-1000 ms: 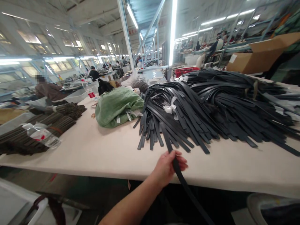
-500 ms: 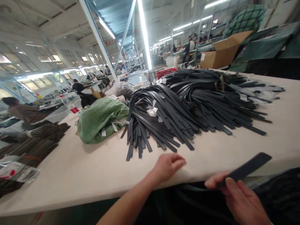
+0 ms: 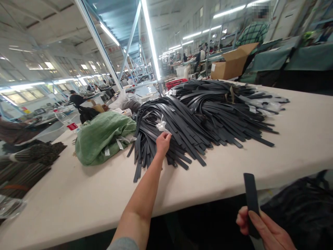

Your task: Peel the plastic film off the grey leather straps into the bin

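Fingers pinched together, my left hand (image 3: 163,143) is at the white tag (image 3: 161,125) that lies on the front bundle of black straps (image 3: 179,121). Whether the tag or a strap is between the fingertips is too small to tell. At the lower right, my right hand (image 3: 264,225) is closed on a single black strap (image 3: 251,194), thumb on its face, its end pointing up. This strap is in front of the table's near edge. More black straps (image 3: 223,114) are heaped behind and to the right of the front bundle.
A green cloth bundle (image 3: 104,139) lies left of the straps on the pale table (image 3: 234,170). Brown strips (image 3: 31,166) fill the left side. A bottle (image 3: 65,119), a red basket (image 3: 176,83) and an open carton (image 3: 231,64) are farther back. Dark material (image 3: 301,211) is at lower right.
My left hand has moved forward and left, from above the table's near edge to the white tag. My right hand has turned its strap more upright. The camera view has shifted right.
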A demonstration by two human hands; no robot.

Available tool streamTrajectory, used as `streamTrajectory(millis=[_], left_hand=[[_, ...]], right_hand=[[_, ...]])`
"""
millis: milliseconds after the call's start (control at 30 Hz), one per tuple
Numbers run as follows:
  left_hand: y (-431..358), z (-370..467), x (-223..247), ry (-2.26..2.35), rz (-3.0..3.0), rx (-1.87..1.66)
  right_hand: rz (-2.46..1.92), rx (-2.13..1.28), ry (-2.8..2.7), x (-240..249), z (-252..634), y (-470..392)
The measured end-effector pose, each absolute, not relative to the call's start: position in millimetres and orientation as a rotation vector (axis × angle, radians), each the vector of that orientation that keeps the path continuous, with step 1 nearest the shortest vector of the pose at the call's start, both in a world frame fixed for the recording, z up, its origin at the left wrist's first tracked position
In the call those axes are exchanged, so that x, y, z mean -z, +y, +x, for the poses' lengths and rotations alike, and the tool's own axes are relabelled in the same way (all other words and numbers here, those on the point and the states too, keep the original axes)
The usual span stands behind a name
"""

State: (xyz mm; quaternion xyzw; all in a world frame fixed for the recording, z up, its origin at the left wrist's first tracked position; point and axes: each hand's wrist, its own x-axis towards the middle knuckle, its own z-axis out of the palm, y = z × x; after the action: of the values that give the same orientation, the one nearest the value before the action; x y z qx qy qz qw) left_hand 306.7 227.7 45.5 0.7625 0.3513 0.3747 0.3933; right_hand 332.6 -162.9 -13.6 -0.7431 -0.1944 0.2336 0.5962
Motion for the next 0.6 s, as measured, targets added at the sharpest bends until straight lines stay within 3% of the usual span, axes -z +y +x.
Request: streamTrajectory(millis=[300,600], left_hand=[[149,196,-48,0.596,1.394,-0.775],[88,147,-42,0.579,1.463,-0.496]], right_hand=[[-1.713,-0.749,-0.717,0,327,-131],[-1.324,-1.135,-0.838,-47,308,-60]])
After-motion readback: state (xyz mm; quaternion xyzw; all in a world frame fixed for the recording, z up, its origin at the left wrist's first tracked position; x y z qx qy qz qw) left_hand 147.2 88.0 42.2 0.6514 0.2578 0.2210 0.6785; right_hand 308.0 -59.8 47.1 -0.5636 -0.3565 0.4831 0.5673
